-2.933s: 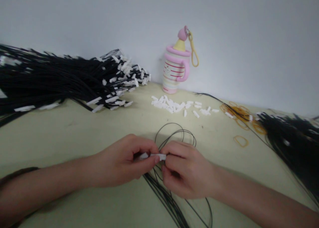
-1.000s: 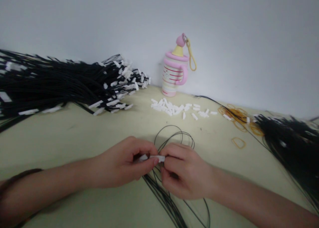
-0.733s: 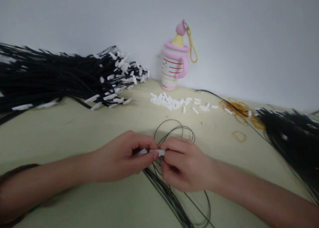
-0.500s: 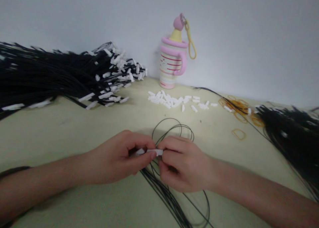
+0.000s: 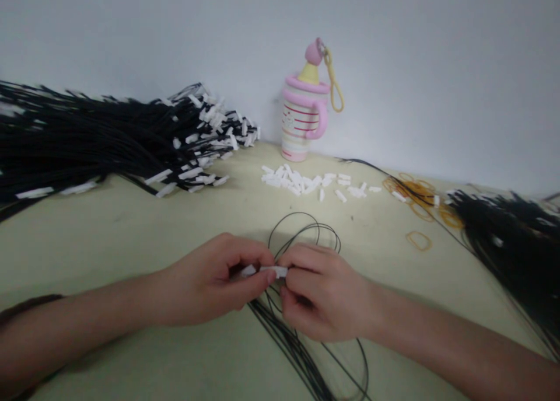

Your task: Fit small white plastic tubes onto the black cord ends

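Observation:
My left hand pinches a small white plastic connector between thumb and forefinger. Another white piece shows inside that hand's grasp. Closed at the connector's right end is my right hand, its fingertips pressed together; what they grip there, probably thin wire, is mostly hidden. Thin black wires run from below the hands toward the front edge of the view, and a few loop up behind the fingers.
Loose white connectors lie beyond the hands, before a pink striped cup. At left is a big heap of black wires with white ends; at right, another wire bundle beside yellow rubber bands.
The whole scene sits slightly lower in the picture, as the camera has tilted a little. Both hands keep nearly the same hold on the connector.

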A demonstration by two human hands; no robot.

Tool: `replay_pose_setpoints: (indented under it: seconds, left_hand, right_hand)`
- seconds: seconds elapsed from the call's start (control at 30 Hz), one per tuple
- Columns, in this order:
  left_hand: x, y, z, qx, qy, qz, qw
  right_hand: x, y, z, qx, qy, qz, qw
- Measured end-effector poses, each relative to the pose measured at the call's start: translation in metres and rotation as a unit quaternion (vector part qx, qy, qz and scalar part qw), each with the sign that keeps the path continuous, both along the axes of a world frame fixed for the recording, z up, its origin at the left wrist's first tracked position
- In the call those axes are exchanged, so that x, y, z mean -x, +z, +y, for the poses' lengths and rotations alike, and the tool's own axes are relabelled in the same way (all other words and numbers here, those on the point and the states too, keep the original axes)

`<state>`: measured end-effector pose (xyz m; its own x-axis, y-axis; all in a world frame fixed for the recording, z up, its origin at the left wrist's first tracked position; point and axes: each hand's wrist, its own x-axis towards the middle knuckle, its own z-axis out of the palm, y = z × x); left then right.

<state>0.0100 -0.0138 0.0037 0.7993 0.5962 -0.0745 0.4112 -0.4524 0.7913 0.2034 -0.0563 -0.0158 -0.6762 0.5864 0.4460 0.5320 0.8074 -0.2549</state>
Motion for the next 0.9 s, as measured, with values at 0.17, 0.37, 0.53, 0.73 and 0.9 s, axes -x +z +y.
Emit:
replay_pose_setpoints:
  seconds: [0.17,0.37,0.53,0.73,0.9]
  left_hand:
    - [0.0006,0.0000,-0.0005,-0.009,-0.001,-0.004,1.000]
    - [0.0009,-0.0003,-0.0009,-0.013,-0.003,-0.004,1.000]
    - [0.0000,0.0002,-0.0002,-0.031,-0.004,-0.011,0.999]
    - [0.0028,-0.0017,-0.0014,-0.019,-0.002,-0.011,1.000]
    - [0.0020,-0.0017,-0.0011,-0.015,0.002,-0.011,1.000]
  right_hand:
    - [0.0000,-0.0003,-0.0008,-0.005,-0.001,-0.003,1.000]
    - [0.0008,0.0013,-0.0006,-0.006,0.001,0.002,1.000]
    - [0.0004,0.0001,-0.0001,-0.009,0.000,-0.003,1.000]
    - [0.0007,0.0006,-0.0004,-0.003,-0.001,-0.004,1.000]
    - [0.0007,0.0002,-0.0003,-0.006,0.003,0.000,1.000]
